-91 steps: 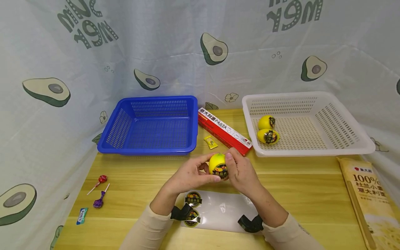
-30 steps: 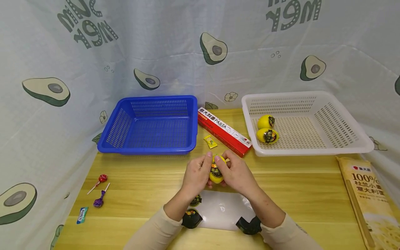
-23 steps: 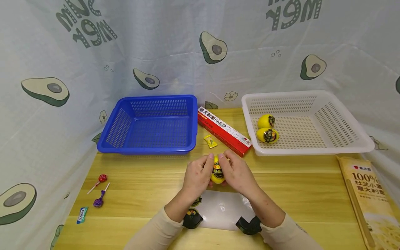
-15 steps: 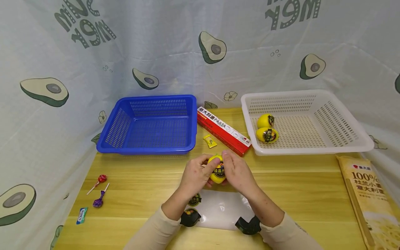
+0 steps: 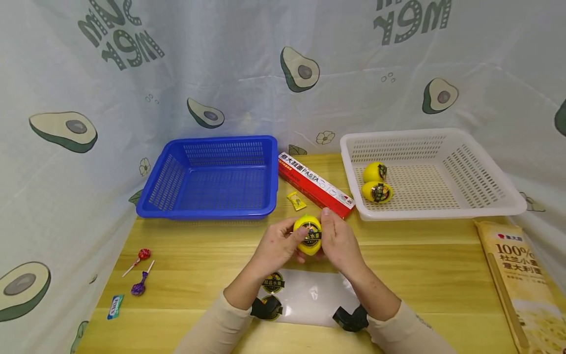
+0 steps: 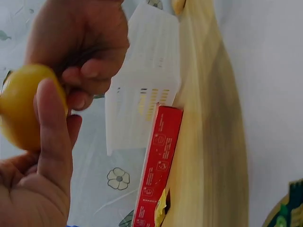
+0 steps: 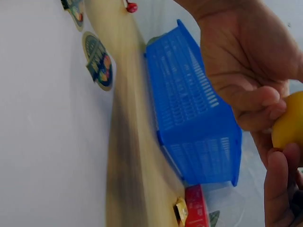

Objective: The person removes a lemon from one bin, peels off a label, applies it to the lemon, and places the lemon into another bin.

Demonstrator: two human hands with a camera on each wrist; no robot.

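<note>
A yellow lemon with a round black label on its upper face is held above the table in the head view. My left hand grips it from the left, thumb lying over the label and fingers behind. On the other side is my right hand, its thumb raised off the lemon and its fingertips close at the fruit's side. The left wrist view shows the lemon between left thumb and fingers. Below the hands lies a glossy white sheet bearing two similar labels, one partly covered by the left wrist camera.
A blue basket stands back left. Two labelled lemons sit in the white basket back right. Between them lie a red pasta box and a yellow candy. Lollipops are left, a pasta bag right.
The lemon was turned between both hands, and both thumbs pressed its label. Now the right thumb has lifted away to the right, while the left hand keeps its hold.
</note>
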